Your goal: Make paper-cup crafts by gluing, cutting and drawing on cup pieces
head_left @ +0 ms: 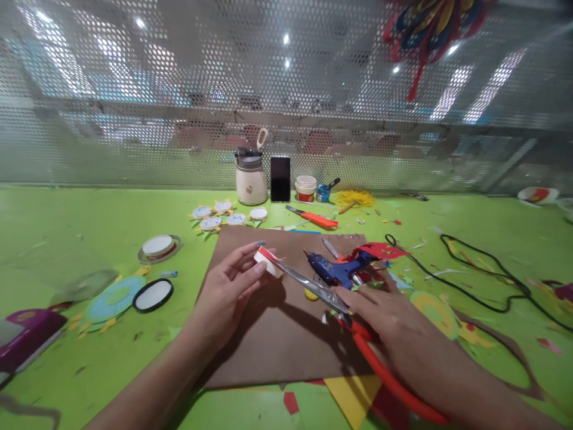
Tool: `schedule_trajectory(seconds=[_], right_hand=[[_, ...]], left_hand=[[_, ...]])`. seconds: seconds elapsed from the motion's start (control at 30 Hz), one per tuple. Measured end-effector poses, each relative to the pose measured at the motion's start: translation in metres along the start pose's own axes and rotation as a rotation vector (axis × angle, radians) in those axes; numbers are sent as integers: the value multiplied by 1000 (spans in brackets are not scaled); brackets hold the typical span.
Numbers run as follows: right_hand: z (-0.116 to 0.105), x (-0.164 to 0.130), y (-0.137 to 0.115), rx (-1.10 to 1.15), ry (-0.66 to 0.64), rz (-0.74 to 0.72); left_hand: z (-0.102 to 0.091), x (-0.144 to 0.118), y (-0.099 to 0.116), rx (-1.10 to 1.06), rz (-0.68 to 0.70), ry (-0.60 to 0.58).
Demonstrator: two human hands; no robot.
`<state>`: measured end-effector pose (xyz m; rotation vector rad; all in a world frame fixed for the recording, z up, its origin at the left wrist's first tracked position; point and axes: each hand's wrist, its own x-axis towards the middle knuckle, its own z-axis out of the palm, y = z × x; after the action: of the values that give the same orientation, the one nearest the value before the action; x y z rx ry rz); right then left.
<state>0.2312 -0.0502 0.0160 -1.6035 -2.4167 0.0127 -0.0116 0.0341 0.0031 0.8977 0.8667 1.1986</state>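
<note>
Blue glue gun [333, 269] laid on brown board [268, 334]. Black phone [280, 178] stood upright beside cream jar [250, 179] at the mesh wall. Orange cutter [313, 218] and black cable [483, 275] seen on green table [67, 239].

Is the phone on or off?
Cannot tell for sure. The phone stands upright against the mesh wall, and its screen looks all black.

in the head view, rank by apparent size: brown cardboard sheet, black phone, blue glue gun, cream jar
1. Brown cardboard sheet, by far the largest.
2. Blue glue gun.
3. Cream jar and black phone: look alike; both stand farther from the camera, so unsure.
</note>
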Motion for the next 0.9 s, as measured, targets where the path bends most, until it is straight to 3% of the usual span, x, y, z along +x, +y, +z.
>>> schedule_trajectory(seconds=[0.9], right_hand=[[10, -1, 4, -74, -32, 12]], left_hand=[[-1, -4, -3, 96, -5, 13]])
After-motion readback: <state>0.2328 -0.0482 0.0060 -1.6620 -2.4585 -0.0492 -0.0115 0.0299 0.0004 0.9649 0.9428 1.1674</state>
